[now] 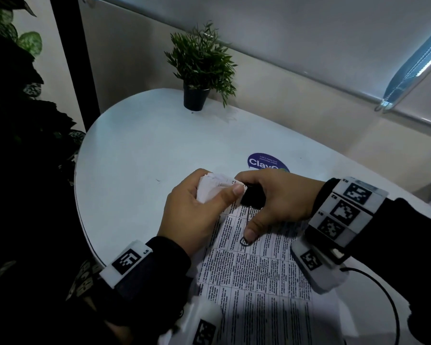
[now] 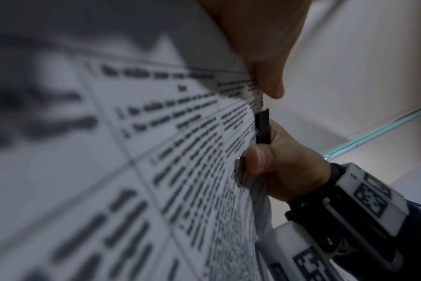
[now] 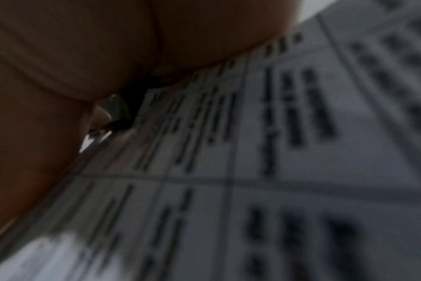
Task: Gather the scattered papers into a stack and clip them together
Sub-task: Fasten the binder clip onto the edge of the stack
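A stack of printed papers (image 1: 254, 282) lies at the near edge of the white round table (image 1: 139, 150). My left hand (image 1: 223, 192) pinches the stack's far left corner and lifts it, thumb on top. My right hand (image 1: 248, 207) grips a black binder clip (image 1: 253, 199) at that same top edge, with the thumb pressing its wire handle (image 1: 244, 241) against the page. In the left wrist view the binder clip (image 2: 262, 125) sits on the edge of the papers (image 2: 156, 152), just below my left thumb (image 2: 267, 62). The right wrist view shows only blurred papers (image 3: 276, 152) and palm.
A small potted plant (image 1: 197, 95) stands at the table's far edge by the wall. A blue round sticker (image 1: 266, 161) lies just beyond my hands. A black cable (image 1: 386, 295) loops at the lower right. Large dark leaves (image 1: 23, 108) fill the left side.
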The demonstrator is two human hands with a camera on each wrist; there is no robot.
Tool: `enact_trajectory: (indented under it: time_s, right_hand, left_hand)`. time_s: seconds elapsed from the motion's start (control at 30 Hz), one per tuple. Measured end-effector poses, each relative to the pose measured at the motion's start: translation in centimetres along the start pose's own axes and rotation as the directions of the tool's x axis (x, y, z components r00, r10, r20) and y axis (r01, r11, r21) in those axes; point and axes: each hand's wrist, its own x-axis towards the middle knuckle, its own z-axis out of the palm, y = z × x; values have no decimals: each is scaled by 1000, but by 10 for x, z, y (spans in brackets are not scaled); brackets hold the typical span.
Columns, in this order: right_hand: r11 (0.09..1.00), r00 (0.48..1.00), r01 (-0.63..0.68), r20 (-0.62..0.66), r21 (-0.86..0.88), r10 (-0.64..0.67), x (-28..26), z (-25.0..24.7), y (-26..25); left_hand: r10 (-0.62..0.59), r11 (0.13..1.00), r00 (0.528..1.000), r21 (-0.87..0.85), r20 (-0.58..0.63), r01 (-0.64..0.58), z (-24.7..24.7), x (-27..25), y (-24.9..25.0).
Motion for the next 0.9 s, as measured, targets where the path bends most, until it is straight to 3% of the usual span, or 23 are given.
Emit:
enact_trajectory:
  time_s: [0.1,0.2,0.23,0.3,0.37,0.43,0.47,0.53,0.57,0.6,0.63,0.7,0.73,0.8,0.9]
  right_hand:
    - [999,1000,-1,2,39,1,-4,-13,-1]
    - [997,998,5,-60,83,0,-10,-36,-2]
    - [995,996,-3,-91,101,12,-13,-44,-2]
    - [996,984,-9,-175,86,24,-18,-55,0]
    - [996,953,-62,-301,-60,41,-24,-58,4]
    - [968,877,-140,-480,-209,23,-34,-54,11]
    - [968,819,-146,-574,-202,4,-41,-49,17]
    - [993,673,-121,-736,-15,71,-55,-35,36]
    - [982,622,-115,-760,147,187,-62,-25,50]
    - [936,626,-95,-711,339,321,-69,-12,60]
    - [856,681,-71,-602,511,416,-76,2,69]
    - [700,844,-20,-363,714,394,-85,31,77]
    - [648,892,9,-299,762,339,-88,42,75]
    - [593,916,83,-296,801,272,-90,55,68]
    - [633,849,138,-420,762,320,-85,62,57]
  left_hand:
    - [-88,996,995,-5,36,88,-1,2,-2]
    - [-275,945,936,-119,220,305,-2,1,-8]
    - [-281,933,917,-141,285,330,-2,1,-10]
    - [-222,967,930,-55,293,248,-3,1,-13]
    - [-148,989,962,7,231,151,-2,2,-14]
    - [-102,992,979,-54,174,113,-3,3,-10]
    - [-95,989,985,-98,145,110,-4,5,-7]
    - [-88,980,992,-173,89,102,-9,10,0]
    - [-68,977,995,-196,67,80,-12,14,3]
    - [-47,975,998,-214,50,56,-15,19,7]
    - [-28,971,999,-236,35,35,-18,22,12]
    - [-19,958,999,-286,27,25,-23,27,16]
    - [-34,954,999,-297,24,40,-24,28,17]
    - [-74,957,997,-282,16,75,-25,28,17]
    - [-100,966,995,-241,-11,94,-28,30,17]
